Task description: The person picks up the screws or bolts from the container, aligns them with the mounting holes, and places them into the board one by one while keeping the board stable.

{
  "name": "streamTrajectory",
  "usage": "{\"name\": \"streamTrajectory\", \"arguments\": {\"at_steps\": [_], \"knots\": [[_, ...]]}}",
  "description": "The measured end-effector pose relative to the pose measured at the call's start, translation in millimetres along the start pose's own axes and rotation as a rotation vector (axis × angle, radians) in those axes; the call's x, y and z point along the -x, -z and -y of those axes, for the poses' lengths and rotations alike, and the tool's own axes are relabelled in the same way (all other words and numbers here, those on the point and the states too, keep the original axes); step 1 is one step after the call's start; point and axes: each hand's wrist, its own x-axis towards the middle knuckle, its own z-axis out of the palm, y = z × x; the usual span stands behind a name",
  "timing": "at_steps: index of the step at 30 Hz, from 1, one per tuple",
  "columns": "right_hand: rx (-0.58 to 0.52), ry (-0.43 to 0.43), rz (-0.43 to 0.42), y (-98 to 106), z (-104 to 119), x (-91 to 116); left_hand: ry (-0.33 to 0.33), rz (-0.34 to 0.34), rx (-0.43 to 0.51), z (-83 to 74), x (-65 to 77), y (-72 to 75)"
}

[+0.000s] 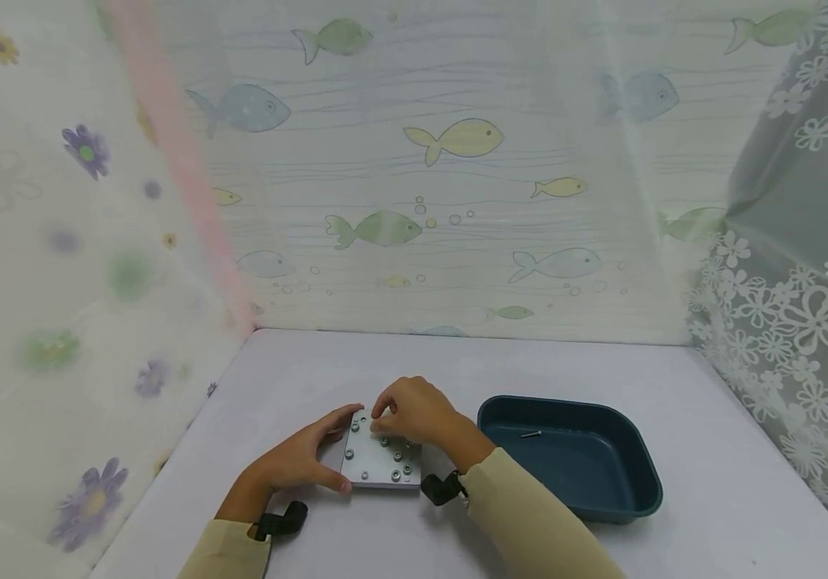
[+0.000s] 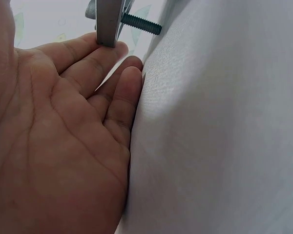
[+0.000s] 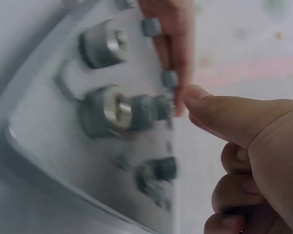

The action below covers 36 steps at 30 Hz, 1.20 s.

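A silver metal plate (image 1: 378, 462) set with several socket-head bolts (image 1: 350, 454) is in front of me. My left hand (image 1: 305, 460) holds it at the left side, thumb at the near corner and fingers at the far edge. In the left wrist view, fingertips of the left hand (image 2: 63, 122) lie against the plate's edge (image 2: 108, 24), and a threaded bolt shank (image 2: 141, 23) sticks out underneath. Over the plate, my right hand (image 1: 417, 410) has thumb and index finger together, the other fingers curled. I cannot tell whether a bolt is between those fingertips.
To the right stands a dark blue tray (image 1: 641, 458) with one small screw (image 1: 530, 435) lying in it. A white cloth covers the table (image 1: 342, 366). Printed curtains (image 1: 457, 265) hang behind and at both sides. Each wrist wears a black camera mount (image 1: 281, 521).
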Motion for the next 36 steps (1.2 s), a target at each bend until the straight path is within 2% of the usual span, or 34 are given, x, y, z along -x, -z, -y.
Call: {"name": "streamTrajectory", "arguments": {"at_steps": [6,13,18,27,36], "knots": [[-0.011,0.051,-0.035,25.4,-5.2,16.4,-0.002,-0.013,-0.010,-1.6,-0.6,0.4],[-0.026,0.085,-0.083,48.3,-27.2,37.2,0.021,-0.019,-0.004,-0.4,-0.3,0.4],[-0.057,0.109,-0.087,66.8,-45.6,53.6,0.011,-0.015,0.026,0.5,-0.1,-0.8],[-0.074,0.075,-0.074,97.3,-101.0,87.1,0.015,-0.006,0.039,-0.9,-0.9,-3.4],[-0.076,-0.017,-0.061,106.0,-142.6,113.3,0.009,-0.015,0.010,0.2,-0.7,-4.2]]}}
